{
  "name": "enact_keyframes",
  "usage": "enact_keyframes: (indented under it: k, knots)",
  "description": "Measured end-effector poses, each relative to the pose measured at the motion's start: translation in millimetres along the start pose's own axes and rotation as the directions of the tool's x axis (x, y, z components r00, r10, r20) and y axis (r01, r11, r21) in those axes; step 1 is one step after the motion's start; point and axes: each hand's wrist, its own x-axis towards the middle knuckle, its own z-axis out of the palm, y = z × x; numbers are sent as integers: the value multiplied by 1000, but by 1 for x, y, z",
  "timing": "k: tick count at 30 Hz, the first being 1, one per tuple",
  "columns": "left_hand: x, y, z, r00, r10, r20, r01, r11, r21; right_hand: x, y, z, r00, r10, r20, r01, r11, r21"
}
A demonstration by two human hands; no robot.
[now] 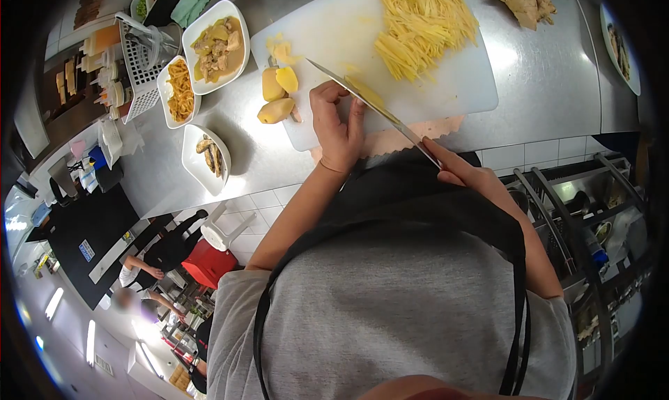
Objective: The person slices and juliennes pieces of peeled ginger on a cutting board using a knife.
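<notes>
I'm seeing one camera riding on the head of the person [293, 191], facing forward and steeply down. The plain grey cloth shirt [390, 302] is filling six o'clock, very near the lens, while the white rectangular plastic cutting board [334, 34] is lying farther off towards twelve. The wide view is curving at its edges, catching long white tube-shaped ceiling lights [91, 342], well away, at eight o'clock.

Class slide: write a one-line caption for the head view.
Right hand holding a knife, left hand close by it, with yellow strips heaped on a white cutting board.
</notes>
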Motion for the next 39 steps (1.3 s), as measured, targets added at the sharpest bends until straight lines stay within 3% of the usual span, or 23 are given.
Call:
enact_keyframes:
  k: [2, 6, 14, 21, 27, 30, 32, 39]
  knots:
    - [-1, -1, -1, 1000, 0, -1, 0, 1000, -9, -1, 4, 3, 996, -76, -46, 75, 997, -23]
    - [-2, -3, 0, 1000, 3, 4, -3, 1000, -10, -2, 8, 5, 995, -86, -52, 88, 996, 35]
    - [-2, -3, 1, 1000, -10, 1, 10, 1000, -26, 1, 13, 11, 983, -167, -82, 162, 985, -59]
    - [0, -1, 0, 1000, -7, -1, 7, 1000, -18, 4, 5, 9, 994, -89, -58, 84, 993, -79]
    - [1, -1, -1, 1000, 7, 4, -7, 1000, 0, 6, 8, 14, 965, -220, -143, 209, 974, -87]
    - [0, 1, -1, 1000, 3, 13, -3, 1000, -1, 10, 2, 10, 990, -115, -84, 107, 990, -94]
    - [0, 0, -2, 1000, -2, 16, 2, 1000, 3, 13, 10, 13, 965, -234, -117, 223, 970, -102]
    - [-1, -2, 1, 1000, -10, 7, 11, 1000, -24, 20, 9, 14, 958, -248, -147, 238, 968, -81]
